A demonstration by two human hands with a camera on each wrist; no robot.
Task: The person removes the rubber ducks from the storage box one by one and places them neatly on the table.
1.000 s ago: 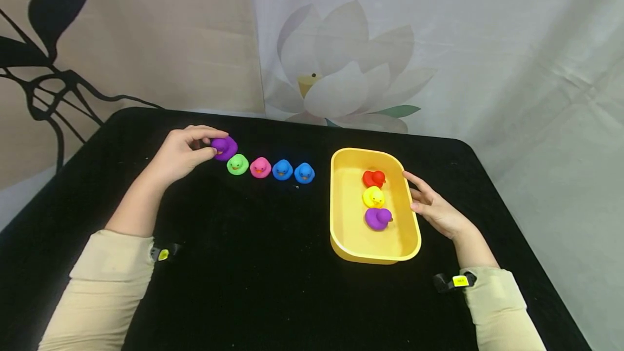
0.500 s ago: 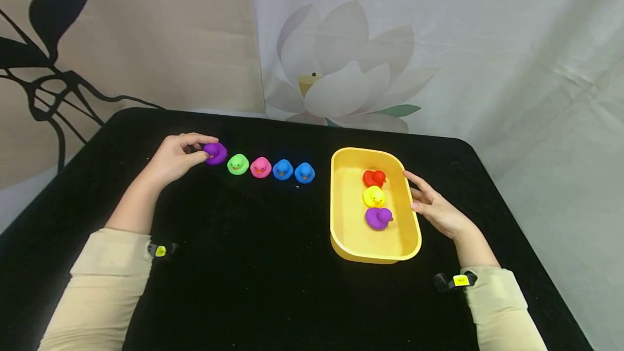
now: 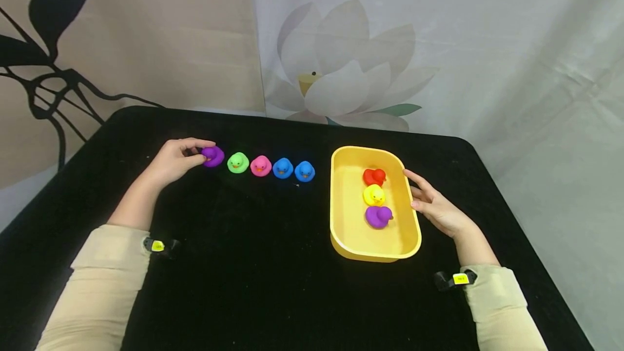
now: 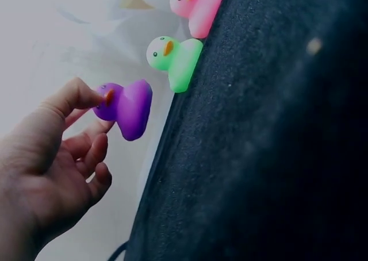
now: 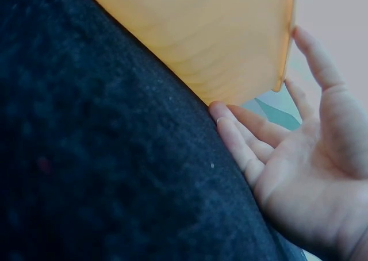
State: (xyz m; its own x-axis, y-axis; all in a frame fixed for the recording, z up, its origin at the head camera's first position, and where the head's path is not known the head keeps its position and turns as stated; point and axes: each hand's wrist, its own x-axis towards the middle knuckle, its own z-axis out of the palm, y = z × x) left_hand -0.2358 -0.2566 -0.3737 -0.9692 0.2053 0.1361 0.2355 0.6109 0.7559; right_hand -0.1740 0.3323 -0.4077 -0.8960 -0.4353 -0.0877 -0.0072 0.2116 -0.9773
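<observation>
Smooth purple toy duck [image 3: 214, 156], pinched between thumb and fingers of the left hand [image 3: 173, 158], is at the far left of the black tabletop [image 3: 234, 264]; in the left wrist view a strip of background shows between its base and the surface, so it is held just off it. To its right, past a slim gap, runs a row facing the near side: a green toy duck [image 3: 238, 163], a pink toy duck [image 3: 260, 166] and two blue toy ducks [image 3: 283, 168]. The band of black behind them is narrower than the broad stretch on the near side. A small space parts the row from a yellow tray with rounded corners [image 3: 347, 207]; down its middle lie red, yellow and purple ducks [image 3: 374, 195], with floor showing on both sides. The right hand [image 3: 436, 207] touches the tray's right side with loosely extended fingers, not wrapped round it. The tabletop is fuzzy, pale-specked, its far corners rounded; behind hangs a pale curtain [image 3: 487, 58] printed with a lotus [image 3: 336, 85].
</observation>
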